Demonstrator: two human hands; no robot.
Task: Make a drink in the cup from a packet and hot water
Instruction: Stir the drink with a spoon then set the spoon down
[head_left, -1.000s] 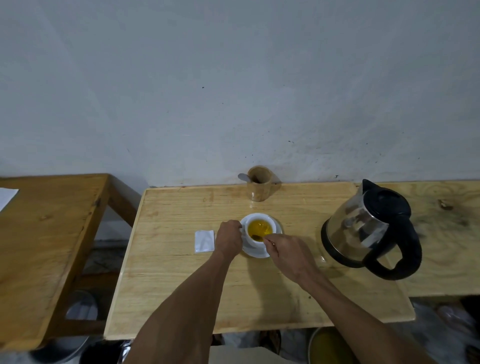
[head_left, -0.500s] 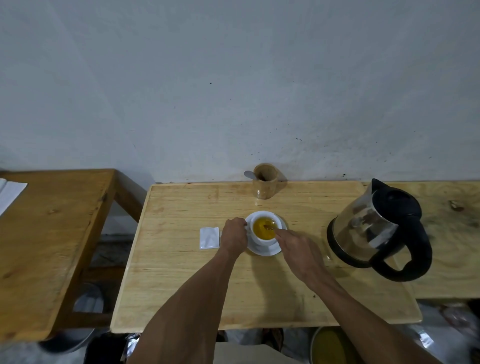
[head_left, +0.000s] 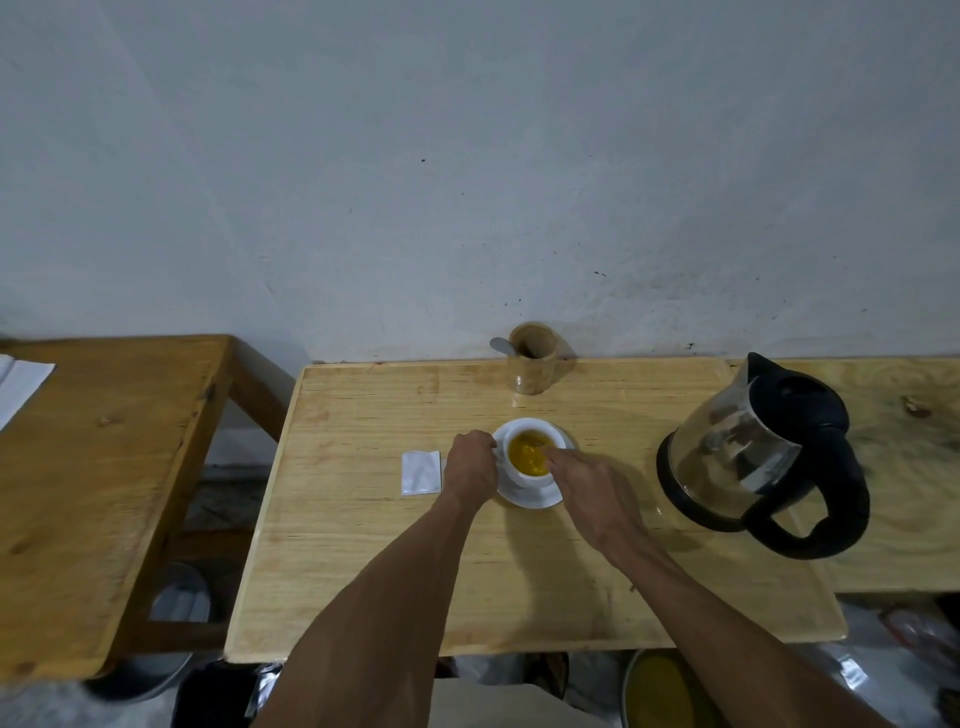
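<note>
A white cup (head_left: 534, 435) full of yellow-orange drink stands on a white saucer (head_left: 535, 498) in the middle of the light wooden table (head_left: 363, 545). My left hand (head_left: 470, 470) grips the cup's left side at the handle. My right hand (head_left: 589, 491) reaches over the cup's right rim, fingers pinched on a spoon whose dark tip dips into the drink; the spoon is mostly hidden. A white packet (head_left: 421, 473) lies flat just left of my left hand. The steel and black kettle (head_left: 753, 457) stands to the right.
A wooden holder (head_left: 532, 366) with a spoon in it stands at the back edge by the wall. A darker wooden table (head_left: 93, 467) with paper on it is at the left. Metal bowls and a yellow-filled bowl (head_left: 665, 691) sit on the floor below.
My right hand has moved from the cup's near right side to over its rim, stirring. The drink looks more opaque orange. The view has shifted slightly; my left hand stays on the cup.
</note>
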